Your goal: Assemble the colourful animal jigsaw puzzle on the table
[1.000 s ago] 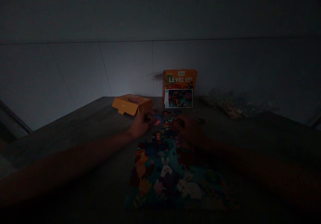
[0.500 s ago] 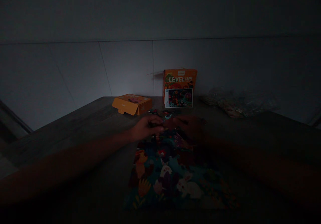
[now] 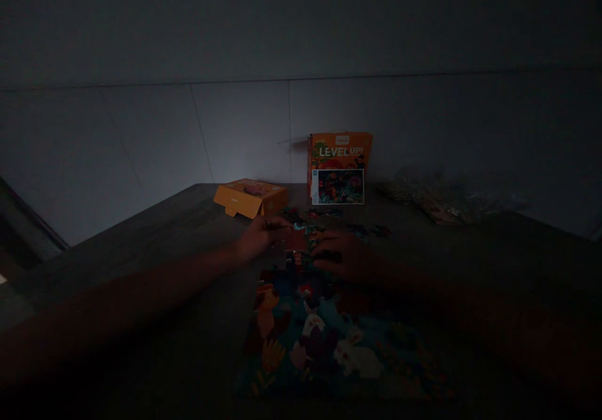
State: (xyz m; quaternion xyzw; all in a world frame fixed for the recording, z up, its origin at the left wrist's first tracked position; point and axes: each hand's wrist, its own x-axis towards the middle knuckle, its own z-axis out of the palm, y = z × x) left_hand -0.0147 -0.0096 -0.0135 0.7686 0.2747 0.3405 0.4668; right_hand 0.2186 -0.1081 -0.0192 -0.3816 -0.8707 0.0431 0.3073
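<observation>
A partly joined jigsaw puzzle (image 3: 315, 338) with white rabbits, a fox-like orange animal and flowers lies in front of me. Just beyond its upper edge, my left hand (image 3: 259, 238) is closed at the left side of a reddish-brown puzzle piece (image 3: 296, 239). My right hand (image 3: 347, 254) rests opposite, over pieces at the right, its fingers and thumb apart and pointing left. Dim light hides the fingertips' exact contact. Loose puzzle pieces (image 3: 324, 213) lie behind the hands, with several more pieces (image 3: 369, 229) to the right.
At the back, an orange "LEVEL UP!" box (image 3: 341, 147) stands against the wall with a picture card (image 3: 339, 187) leaning on it. An orange box (image 3: 251, 197) with its flap open lies to the left. Clear plastic bags (image 3: 446, 197) lie at the right on the dark table (image 3: 164, 232).
My hands have moved apart; the left went slightly left and the right went lower. The reddish-brown piece and the loose pieces at the right now show more. The view has shifted slightly.
</observation>
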